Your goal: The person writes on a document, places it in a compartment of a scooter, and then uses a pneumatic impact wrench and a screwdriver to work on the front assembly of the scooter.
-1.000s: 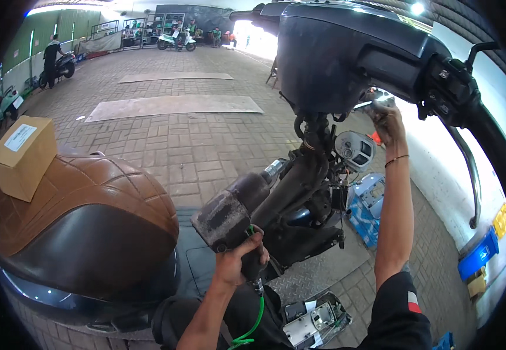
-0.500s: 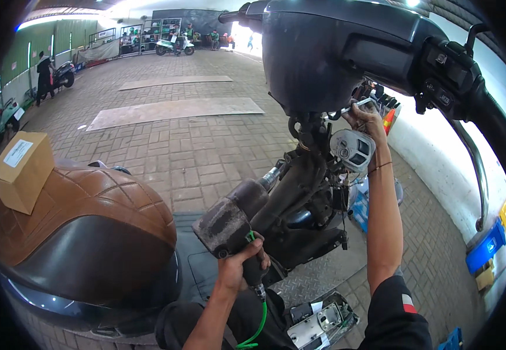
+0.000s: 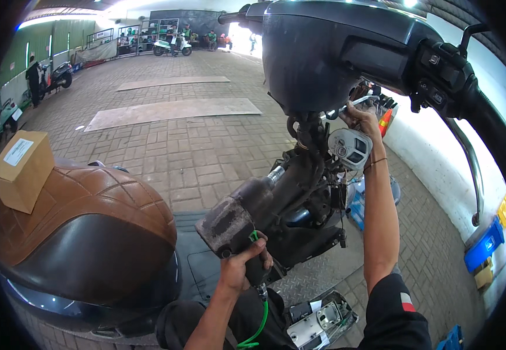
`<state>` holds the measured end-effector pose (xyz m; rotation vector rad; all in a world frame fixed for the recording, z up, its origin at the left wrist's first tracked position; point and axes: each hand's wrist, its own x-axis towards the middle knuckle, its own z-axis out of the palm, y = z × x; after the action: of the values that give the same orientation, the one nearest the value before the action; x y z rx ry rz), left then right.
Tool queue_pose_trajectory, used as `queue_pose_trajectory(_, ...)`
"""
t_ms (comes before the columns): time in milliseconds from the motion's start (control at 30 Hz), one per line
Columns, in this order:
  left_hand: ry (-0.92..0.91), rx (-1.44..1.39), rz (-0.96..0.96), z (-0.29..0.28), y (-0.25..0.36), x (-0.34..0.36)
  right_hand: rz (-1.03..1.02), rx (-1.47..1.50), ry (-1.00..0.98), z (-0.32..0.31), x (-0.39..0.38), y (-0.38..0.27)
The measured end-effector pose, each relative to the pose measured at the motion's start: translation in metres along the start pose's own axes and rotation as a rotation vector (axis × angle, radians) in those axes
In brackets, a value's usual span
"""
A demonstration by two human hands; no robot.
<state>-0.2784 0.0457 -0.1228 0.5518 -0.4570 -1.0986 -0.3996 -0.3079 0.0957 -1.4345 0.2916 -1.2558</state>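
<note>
My left hand (image 3: 244, 262) grips the handle of a worn dark impact wrench (image 3: 229, 213), its green air hose (image 3: 262, 324) hanging below. The chrome socket (image 3: 276, 174) points at the lower steering column (image 3: 297, 172) of a partly stripped scooter; whether it touches cannot be seen. Under the black handlebar cover (image 3: 308, 58), my right hand (image 3: 361, 119) is closed on a slim silver wrench (image 3: 334, 114) beside the upper stem, partly hidden. A loose grey housing (image 3: 349, 149) hangs by that hand.
A brown quilted seat (image 3: 89, 192) with a cardboard box (image 3: 19, 169) is at left. Removed parts (image 3: 317, 326) lie below. Boards (image 3: 171, 114) lie on the paving. A blue bin (image 3: 480, 251) stands by the right wall. A person (image 3: 34, 79) and parked scooters (image 3: 171, 48) are farther back.
My right hand has moved left, in closer to the steering stem, with the silver wrench. My left hand and the impact wrench have shifted only slightly.
</note>
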Motion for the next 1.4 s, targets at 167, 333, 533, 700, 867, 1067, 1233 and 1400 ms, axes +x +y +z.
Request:
queue_pose_trajectory(167,0.002,-0.046,0.015,-0.003,0.001,0.001,-0.163,-0.011,0.008,0.002,-0.006,0.008)
queue_pose_trajectory(333,0.044,-0.014,0.049,-0.005,0.012,0.000,-0.080,0.235,0.048,0.005,-0.001,-0.012)
queue_pose_trajectory(533,-0.139,-0.142,0.007,0.013,0.020,0.029,-0.026,0.580,0.180,-0.044,0.045,-0.027)
queue_pose_trajectory(700,-0.189,-0.123,-0.016,0.013,0.042,0.050,-0.062,0.683,0.200,-0.006,0.040,-0.020)
queue_pose_trajectory(867,-0.269,-0.110,-0.056,0.015,0.041,0.068,-0.062,0.647,0.288,-0.011,0.039,-0.025)
queue_pose_trajectory(1067,-0.270,-0.052,-0.046,0.007,0.048,0.080,-0.043,0.718,0.260,-0.016,0.044,-0.019)
queue_pose_trajectory(1233,-0.316,-0.075,-0.088,0.004,0.047,0.089,-0.021,0.732,0.254,-0.013,0.040,-0.018)
queue_pose_trajectory(1400,-0.392,0.014,-0.123,-0.007,0.064,0.099,-0.039,0.714,0.242,-0.012,0.037,-0.023)
